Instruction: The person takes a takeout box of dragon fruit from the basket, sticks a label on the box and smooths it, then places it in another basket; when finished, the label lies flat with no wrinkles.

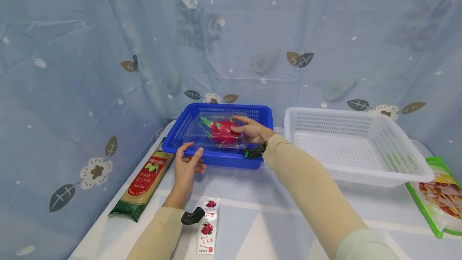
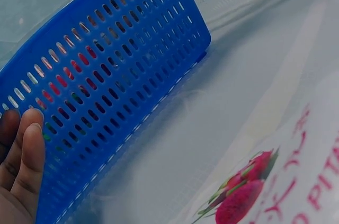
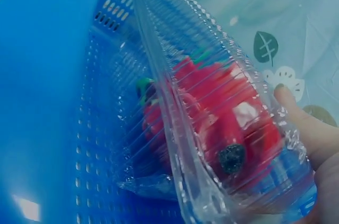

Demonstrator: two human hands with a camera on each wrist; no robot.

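Note:
A clear plastic clamshell box [image 1: 193, 133] with a red dragon fruit [image 1: 221, 131] inside sits within the blue basket [image 1: 216, 159]. My right hand [image 1: 254, 130] holds the box at its right end, fingers over its top. In the right wrist view, the ribbed clear box [image 3: 212, 38] is tilted, and the dragon fruit [image 3: 228, 128] shows through it. My left hand [image 1: 187, 167] grips the basket's near rim towards its left corner. Its curled fingers [image 2: 33, 150] lie against the slotted outer wall in the left wrist view.
A spaghetti pack [image 1: 146, 177] lies left of the blue basket. Dragon fruit labels [image 1: 207, 232] lie in front on the table. To the right stands a white basket [image 1: 346, 143], and beside it a green-edged food bag [image 1: 440, 196]. A patterned blue curtain [image 1: 231, 43] hangs behind.

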